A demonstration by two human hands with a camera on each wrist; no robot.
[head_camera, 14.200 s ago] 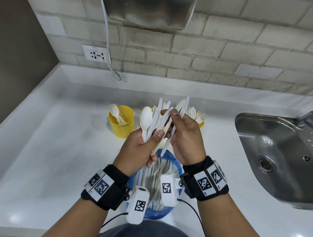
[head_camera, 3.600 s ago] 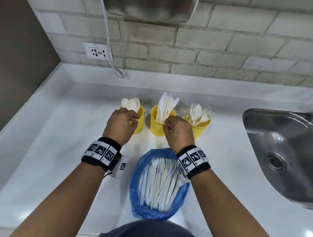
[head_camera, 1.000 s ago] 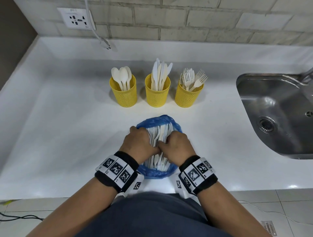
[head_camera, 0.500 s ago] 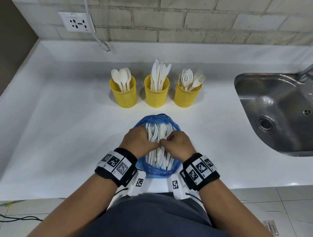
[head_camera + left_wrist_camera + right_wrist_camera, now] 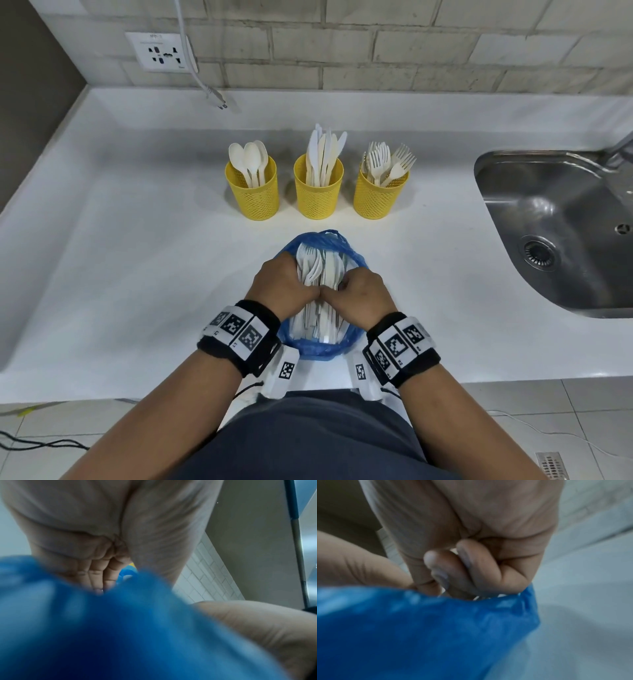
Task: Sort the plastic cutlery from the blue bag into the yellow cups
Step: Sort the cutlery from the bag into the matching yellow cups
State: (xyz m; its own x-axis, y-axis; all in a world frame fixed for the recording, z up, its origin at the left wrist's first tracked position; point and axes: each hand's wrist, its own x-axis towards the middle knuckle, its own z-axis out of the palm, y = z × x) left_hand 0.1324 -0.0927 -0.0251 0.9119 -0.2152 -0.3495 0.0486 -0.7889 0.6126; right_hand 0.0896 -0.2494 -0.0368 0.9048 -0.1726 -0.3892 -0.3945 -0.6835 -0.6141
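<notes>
White worktop (image 5: 137, 274), the largest item we list, runs from a brick wall (image 5: 376, 44) to a steel sink (image 5: 555, 240) set in on the right

Blue bag (image 5: 320, 349): lies on the worktop near its front edge, mouth wide, long axis running from us toward the wall. It holds a bundle of white plastic cutlery (image 5: 320, 267) lying along that same axis, fork tines and spoon bowls at the far end, handle ends nearest us

Three yellow cups in a row beyond the bag, upright, close together but apart: left cup (image 5: 252, 195) holds spoons, bowls up; middle cup (image 5: 318, 192) holds knives, blades up; right cup (image 5: 378, 195) holds forks, tines up

Left hand (image 5: 282, 286) and right hand (image 5: 359, 301): both over the bag, knuckles touching, fingers curled down into the cutlery. We record each grip as closed round a share of the bundle; which pieces each one holds is hidden

Both wrist views are blurred and mostly filled by blue plastic; we make out curled fingers (image 5: 452, 572) and little else

Socket (image 5: 159, 51) with hanging cable on the wall
</notes>
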